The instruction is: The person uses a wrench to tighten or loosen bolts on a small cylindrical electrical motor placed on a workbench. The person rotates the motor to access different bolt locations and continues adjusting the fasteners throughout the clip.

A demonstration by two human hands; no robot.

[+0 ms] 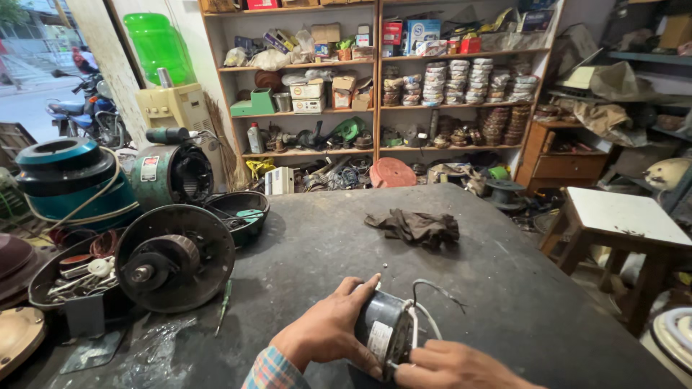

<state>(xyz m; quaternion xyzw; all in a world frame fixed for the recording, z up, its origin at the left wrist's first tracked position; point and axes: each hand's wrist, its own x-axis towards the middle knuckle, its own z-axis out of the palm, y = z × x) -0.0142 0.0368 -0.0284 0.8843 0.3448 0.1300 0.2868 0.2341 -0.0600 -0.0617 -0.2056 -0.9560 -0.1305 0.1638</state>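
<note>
Small electric motor (386, 333), cylindrical and dark with a pale label, held just above the near edge of the dark tabletop (346, 230). Left hand (328, 331) grasps its left side, fingers curled over the casing; right hand (450, 364) grips its lower right end beside the white and black wires (425, 302). A crumpled dark rag (417, 227) lies farther back. A green-handled screwdriver (224, 305) rests beside a large round motor housing (175, 257) at left.
</note>
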